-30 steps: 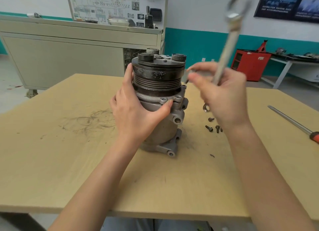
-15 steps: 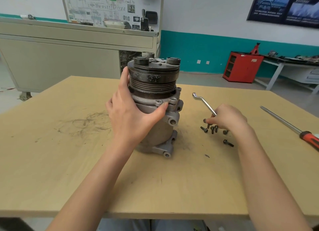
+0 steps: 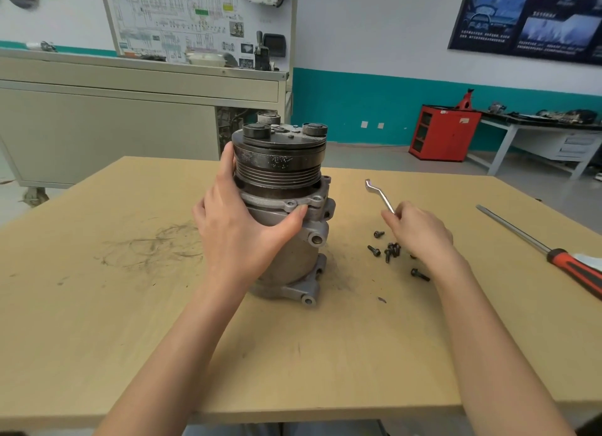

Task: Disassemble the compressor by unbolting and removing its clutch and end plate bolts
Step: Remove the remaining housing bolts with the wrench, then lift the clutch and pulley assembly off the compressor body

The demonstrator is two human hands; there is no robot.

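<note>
The grey compressor [image 3: 286, 259] stands upright mid-table, its dark grooved clutch pulley [image 3: 280, 165] on top. My left hand [image 3: 241, 236] grips the housing from the left, thumb on the end plate flange and fingers reaching up to the pulley. A silver offset ring wrench [image 3: 378, 196] lies on the table to the right of the compressor. My right hand [image 3: 422, 232] rests low over the wrench's near end, fingers curled on the shaft. Several loose dark bolts [image 3: 391, 250] lie beside that hand, one of them [image 3: 419, 275] nearer me.
A long screwdriver [image 3: 568, 267] with a red and black handle lies at the table's right edge [image 3: 553, 188]. Black scuff marks [image 3: 156, 243] stain the wood on the left. A grey cabinet [image 3: 107, 132], a red box [image 3: 444, 132] and a bench stand behind.
My right hand has brought the wrench down from the air and laid it on the table beside the bolts. My left hand has stayed on the compressor.
</note>
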